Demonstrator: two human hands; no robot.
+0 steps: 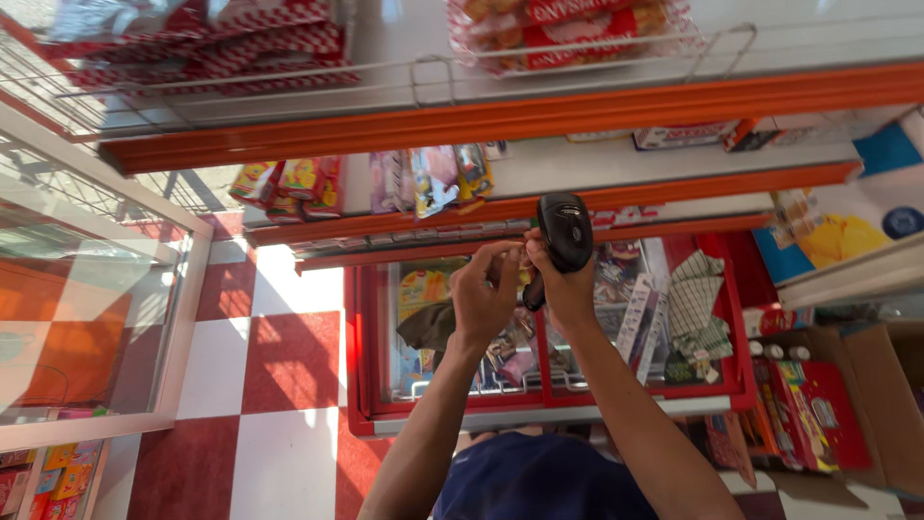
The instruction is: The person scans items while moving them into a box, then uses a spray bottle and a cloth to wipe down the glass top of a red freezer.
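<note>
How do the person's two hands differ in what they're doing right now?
The right hand is wrapped around a black handheld scanner, which sticks up above it. The left hand holds no scanner; its fingers curl in toward the right hand at something too small to make out. Both are raised side by side in front of the orange-edged shelves.

- handheld scanner [565,229]: black
- shelf edges [520,114]: orange
- chest freezer [361,347] frame: red
- floor [260,366]: red and white checker
- cloth [695,303] on freezer: green-white check
- cardboard box [895,385]: brown
- snack packets [289,188]: red, yellow, green
</note>
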